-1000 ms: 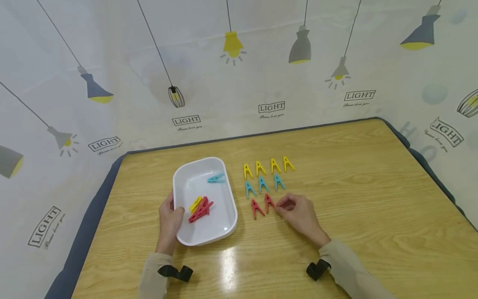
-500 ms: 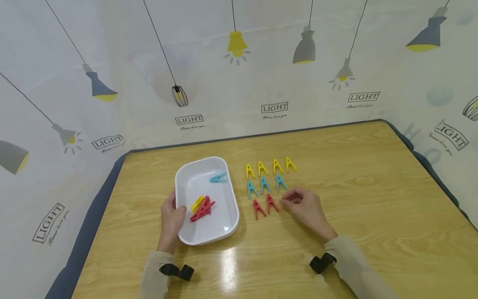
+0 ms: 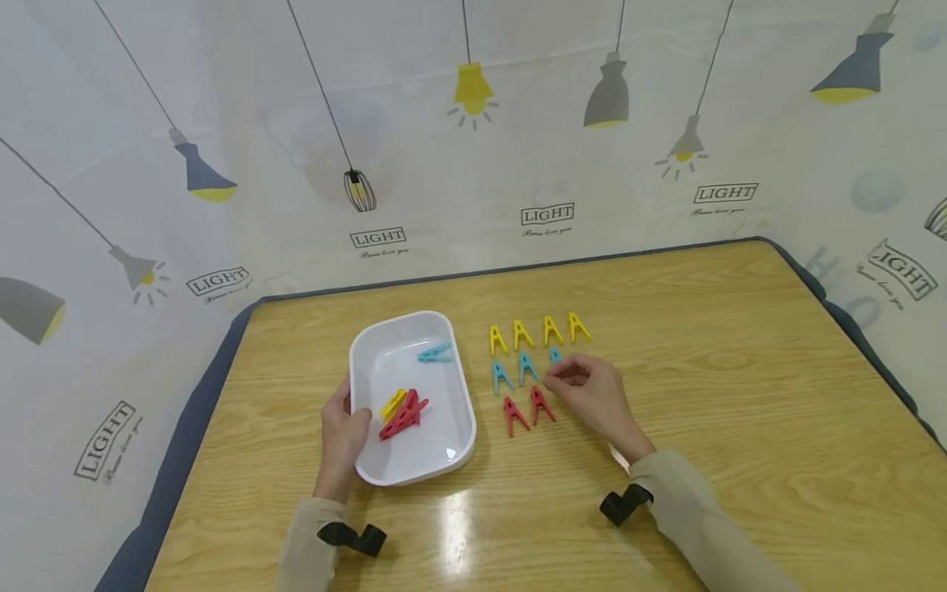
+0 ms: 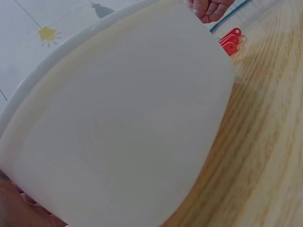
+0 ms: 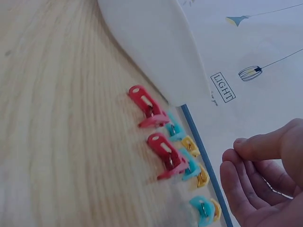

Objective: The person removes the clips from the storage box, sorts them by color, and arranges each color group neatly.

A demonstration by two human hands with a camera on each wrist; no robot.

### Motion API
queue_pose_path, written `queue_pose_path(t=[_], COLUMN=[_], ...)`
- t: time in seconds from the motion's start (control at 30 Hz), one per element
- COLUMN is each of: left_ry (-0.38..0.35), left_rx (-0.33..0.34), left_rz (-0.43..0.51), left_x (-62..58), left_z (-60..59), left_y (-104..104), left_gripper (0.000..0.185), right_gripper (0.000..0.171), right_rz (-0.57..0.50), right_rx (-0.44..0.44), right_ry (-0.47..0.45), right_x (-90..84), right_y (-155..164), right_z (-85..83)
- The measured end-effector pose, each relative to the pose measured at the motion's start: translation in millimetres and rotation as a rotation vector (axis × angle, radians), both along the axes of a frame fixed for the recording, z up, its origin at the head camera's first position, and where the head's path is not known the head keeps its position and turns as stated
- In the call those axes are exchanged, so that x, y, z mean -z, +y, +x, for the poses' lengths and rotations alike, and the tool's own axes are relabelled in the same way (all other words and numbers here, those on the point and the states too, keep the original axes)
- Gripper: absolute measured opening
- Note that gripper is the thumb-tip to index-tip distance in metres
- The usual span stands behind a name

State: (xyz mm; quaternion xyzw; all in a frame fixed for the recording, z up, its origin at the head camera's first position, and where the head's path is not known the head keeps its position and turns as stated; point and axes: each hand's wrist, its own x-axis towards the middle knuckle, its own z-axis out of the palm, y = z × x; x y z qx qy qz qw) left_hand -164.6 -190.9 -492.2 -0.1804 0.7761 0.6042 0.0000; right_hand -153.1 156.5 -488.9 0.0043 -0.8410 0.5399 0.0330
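Observation:
My left hand (image 3: pixel 344 436) grips the left side of a white plastic tray (image 3: pixel 465 403), thumb over the rim. A blue clothespin (image 3: pixel 435 353), a yellow clothespin (image 3: pixel 392 404) and red clothespins (image 3: pixel 403 416) lie in the tray. To its right, clothespins are laid out in rows: several yellow (image 3: pixel 522 334), three blue (image 3: pixel 501 376) and two red (image 3: pixel 542 405). My right hand (image 3: pixel 592 395) hovers over the right end of the rows, partly hiding the last blue one. Its fingers are loosely bent, thumb near the index fingertip, with nothing between them in the right wrist view.
A wooden table (image 3: pixel 740 395) carries everything and runs on to the right of my right hand. Behind it hangs a white sheet (image 3: pixel 444 181) printed with lamps, along the table's dark blue edge (image 3: pixel 399 284).
My right hand was beside the right red clothespin, drew off to the right, then moved up and left over the last blue clothespin. My left hand and the tray stay in place.

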Motion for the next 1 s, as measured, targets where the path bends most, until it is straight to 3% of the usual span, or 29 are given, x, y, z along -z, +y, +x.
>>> queue_pose_path(t=[0.53, 1.0], left_ry=[-0.069, 0.010], left_rx=[-0.002, -0.009], left_rz=[-0.016, -0.003], left_x=[-4.4, 0.1], left_z=[0.3, -2.5], left_y=[-0.1, -1.5], left_gripper=[0.076, 0.075], right_gripper=[0.009, 0.006], right_rz=[-0.065, -0.152], right_rx=[-0.081, -0.189], right_ry=[0.017, 0.036], right_x=[-21.4, -46.8], right_y=[-40.9, -91.6], right_z=[-21.0, -40.2])
